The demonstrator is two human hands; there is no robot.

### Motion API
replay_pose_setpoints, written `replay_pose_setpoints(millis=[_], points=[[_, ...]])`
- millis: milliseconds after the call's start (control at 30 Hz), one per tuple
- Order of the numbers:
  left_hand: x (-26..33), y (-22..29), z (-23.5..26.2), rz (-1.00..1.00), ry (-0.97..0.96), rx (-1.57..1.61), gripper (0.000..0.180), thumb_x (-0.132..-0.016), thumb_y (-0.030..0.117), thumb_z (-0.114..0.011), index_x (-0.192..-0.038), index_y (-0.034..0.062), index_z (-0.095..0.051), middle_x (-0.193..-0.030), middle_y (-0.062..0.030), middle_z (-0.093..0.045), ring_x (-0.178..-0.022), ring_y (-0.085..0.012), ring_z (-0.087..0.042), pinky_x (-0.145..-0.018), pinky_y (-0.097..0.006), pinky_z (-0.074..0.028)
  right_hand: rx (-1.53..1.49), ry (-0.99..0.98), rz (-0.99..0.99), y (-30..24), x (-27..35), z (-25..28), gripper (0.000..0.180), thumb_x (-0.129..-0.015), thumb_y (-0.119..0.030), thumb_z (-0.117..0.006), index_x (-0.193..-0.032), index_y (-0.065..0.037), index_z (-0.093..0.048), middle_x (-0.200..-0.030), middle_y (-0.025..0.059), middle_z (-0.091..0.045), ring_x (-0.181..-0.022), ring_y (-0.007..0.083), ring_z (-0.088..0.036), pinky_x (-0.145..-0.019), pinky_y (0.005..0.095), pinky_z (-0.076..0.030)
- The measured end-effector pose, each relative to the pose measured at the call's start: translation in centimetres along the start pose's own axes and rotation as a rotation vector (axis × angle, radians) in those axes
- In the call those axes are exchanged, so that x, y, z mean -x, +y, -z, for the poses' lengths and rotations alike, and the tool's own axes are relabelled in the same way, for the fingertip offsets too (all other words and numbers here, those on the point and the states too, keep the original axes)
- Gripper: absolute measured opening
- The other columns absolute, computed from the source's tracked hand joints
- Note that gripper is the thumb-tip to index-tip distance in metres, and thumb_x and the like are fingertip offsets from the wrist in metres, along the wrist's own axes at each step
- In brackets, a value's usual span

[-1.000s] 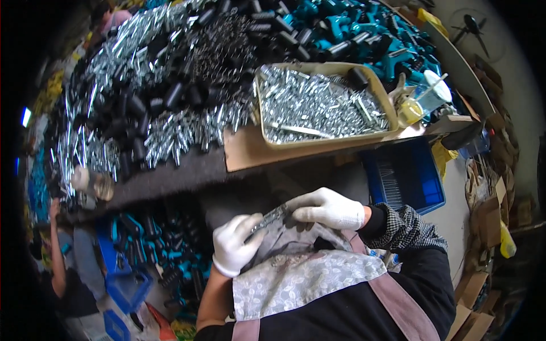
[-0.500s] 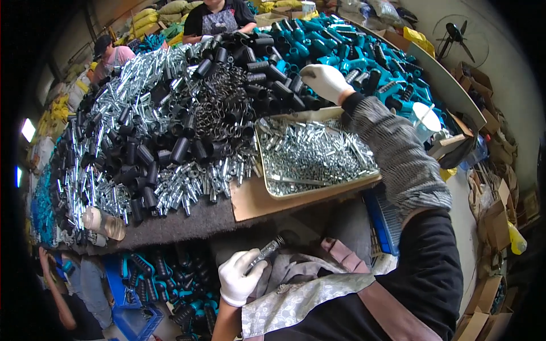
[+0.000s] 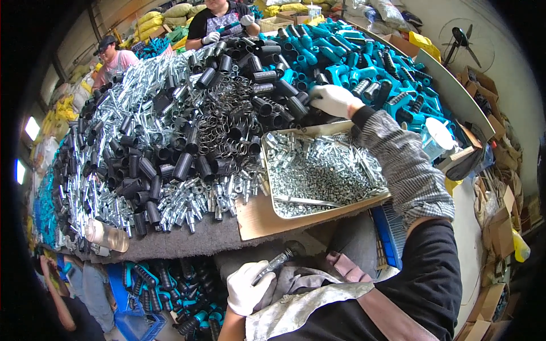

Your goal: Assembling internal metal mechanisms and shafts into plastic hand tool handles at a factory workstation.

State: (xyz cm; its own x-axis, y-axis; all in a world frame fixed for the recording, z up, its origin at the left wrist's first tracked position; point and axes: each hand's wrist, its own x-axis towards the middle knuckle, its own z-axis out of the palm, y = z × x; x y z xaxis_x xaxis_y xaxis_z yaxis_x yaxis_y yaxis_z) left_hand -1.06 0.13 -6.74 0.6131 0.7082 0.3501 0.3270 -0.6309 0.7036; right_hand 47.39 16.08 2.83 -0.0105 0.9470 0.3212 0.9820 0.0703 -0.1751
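Observation:
My left hand (image 3: pixel 248 288), in a white glove, is low in front of my lap. It is closed round a slim metal shaft (image 3: pixel 274 263) with a dark round end pointing up and right. My right hand (image 3: pixel 333 102), also gloved, reaches across the heaped table to where black plastic sleeves (image 3: pixel 297 107) meet teal tool housings (image 3: pixel 364 74). Its fingers are bent down beside the sleeves, and what they grip is hidden. Beneath my right forearm sits a cream tray (image 3: pixel 278 209) full of small metal parts.
Coiled springs (image 3: pixel 219 136) and metal pins (image 3: pixel 131 85) cover the table's middle and left. A clear bottle (image 3: pixel 107 235) lies at the front edge. Right of the heap stand a white cup (image 3: pixel 438 135) and a fan (image 3: pixel 459 40). Across the table is a co-worker (image 3: pixel 224 25).
The whole view has shifted, so the table appears lower. My left hand still holds the shaft, and my right hand stays by the sleeves. The far co-worker's hands now hold a teal and black piece.

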Motion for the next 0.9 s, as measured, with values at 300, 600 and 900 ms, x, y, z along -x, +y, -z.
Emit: replay_pose_setpoints(millis=[300,600,900], points=[[-2.3,-1.2,-1.1,-0.131,-0.05,-0.023,0.028,-0.072,0.01,-0.082,-0.096,0.0015,-0.072,-0.086,-0.0144,-0.071,-0.071,-0.0304,-0.07,-0.065,-0.036,-0.057,0.181,0.227,-0.184,4.9,-7.7,-1.8,0.021,-0.086,-0.024,-0.061,-0.093,-0.012,-0.077,-0.093,0.0151,-0.073,-0.09,0.0347,-0.07,-0.081,0.0433,-0.055],[-3.6,-1.7,-0.2,-0.079,-0.038,-0.015,0.026,-0.07,0.011,-0.082,-0.092,0.004,-0.071,-0.084,-0.0107,-0.07,-0.067,-0.0268,-0.069,-0.06,-0.034,-0.056,0.534,-0.01,-0.352,6.8,-15.2,-6.1,0.023,-0.088,-0.015,-0.057,-0.097,-0.007,-0.077,-0.103,0.0177,-0.073,-0.097,0.0333,-0.072,-0.079,0.0433,-0.058],[-3.2,-1.7,0.2,-0.183,-0.012,-0.063,0.024,-0.071,0.011,-0.082,-0.092,0.0043,-0.072,-0.086,-0.011,-0.071,-0.068,-0.0268,-0.069,-0.061,-0.034,-0.057,0.536,0.271,-0.361,7.5,-12.8,-4.1,0.023,-0.078,-0.031,-0.067,-0.082,-0.011,-0.076,-0.086,0.0152,-0.072,-0.083,0.035,-0.07,-0.074,0.0461,-0.056]])
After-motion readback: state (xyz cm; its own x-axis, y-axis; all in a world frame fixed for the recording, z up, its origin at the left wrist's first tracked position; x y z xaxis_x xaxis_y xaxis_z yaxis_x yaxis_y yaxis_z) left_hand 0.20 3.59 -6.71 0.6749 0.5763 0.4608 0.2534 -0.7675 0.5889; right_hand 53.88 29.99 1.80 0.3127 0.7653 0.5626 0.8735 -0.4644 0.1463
